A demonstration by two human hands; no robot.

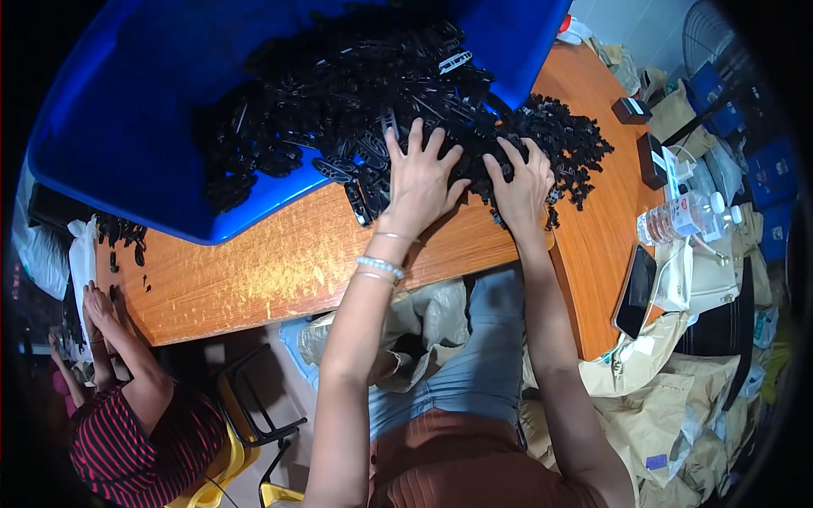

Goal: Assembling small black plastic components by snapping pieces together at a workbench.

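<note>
A big blue bin (127, 110) lies tipped toward me on the wooden table, with a heap of long black plastic parts (339, 93) spilling over its lip. My left hand (421, 182) rests on these parts at the bin's front right corner, its fingers spread. Just to its right, my right hand (521, 188) reaches onto the edge of a pile of small black plastic pieces (572, 144), fingers apart and slightly bent. Neither hand visibly grips anything; what lies beneath the palms is hidden. One light grey part (455, 62) stands out in the heap.
Along the right edge of the wooden table (254, 275) are a phone (637, 288), a clear plastic bottle (665, 222) and two small black boxes (652, 161). Brown paper bags (644, 415) crowd the right side. A person in a striped top (144, 440) works at the table's left end.
</note>
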